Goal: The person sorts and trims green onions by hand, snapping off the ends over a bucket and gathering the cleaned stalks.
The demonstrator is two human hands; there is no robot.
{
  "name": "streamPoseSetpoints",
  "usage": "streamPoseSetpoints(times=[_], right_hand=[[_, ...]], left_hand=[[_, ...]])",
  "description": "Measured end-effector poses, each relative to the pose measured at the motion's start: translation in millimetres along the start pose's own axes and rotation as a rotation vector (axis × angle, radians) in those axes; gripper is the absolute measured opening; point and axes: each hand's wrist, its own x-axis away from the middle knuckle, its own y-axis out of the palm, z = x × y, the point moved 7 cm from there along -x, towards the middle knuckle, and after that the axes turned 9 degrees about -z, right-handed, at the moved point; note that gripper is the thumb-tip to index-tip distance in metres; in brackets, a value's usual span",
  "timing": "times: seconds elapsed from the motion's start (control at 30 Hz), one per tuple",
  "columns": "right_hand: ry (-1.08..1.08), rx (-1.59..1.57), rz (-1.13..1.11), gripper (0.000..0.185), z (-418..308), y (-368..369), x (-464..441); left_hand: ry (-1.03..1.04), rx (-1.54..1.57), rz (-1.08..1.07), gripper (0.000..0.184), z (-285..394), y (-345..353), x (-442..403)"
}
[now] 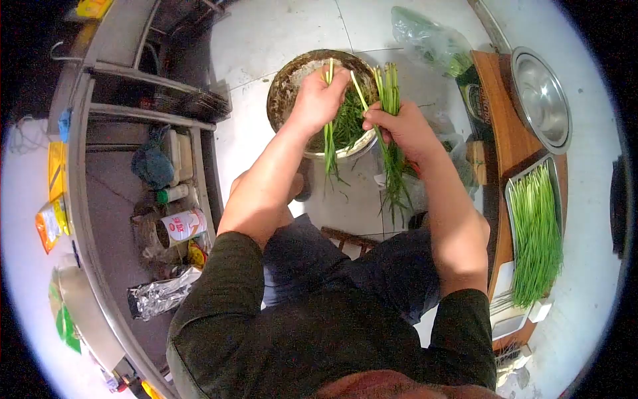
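Over a round brown-stained bucket (278, 100), my left hand (318, 100) is closed around a few garlic chives (329, 149), whose green leaves hang down past the bucket's near rim. To the right, my right hand (401, 130) grips a thicker bunch of garlic chives (387, 83), pale stem ends up and leaves hanging below. One loose stalk slants from this bunch toward my left hand. Green leaf scraps (349, 123) lie in the bucket below my hands.
On a wooden bench (500, 126) at the right are a metal tray of lined-up chives (535, 233) and a steel bowl (539, 100). A plastic bag (432, 40) lies on the tiled floor. At left, a metal shelf holds a tin can (184, 226) and foil (166, 290).
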Motion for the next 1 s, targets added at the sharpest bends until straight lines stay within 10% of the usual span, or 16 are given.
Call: streamPoseSetpoints(times=[1.0], right_hand=[[0.043, 0.017, -0.006, 0.021, 3.7, 2.3, 0.8]], left_hand=[[-0.136, 0.082, 0.289, 0.023, -17.8, -32.9, -4.2]])
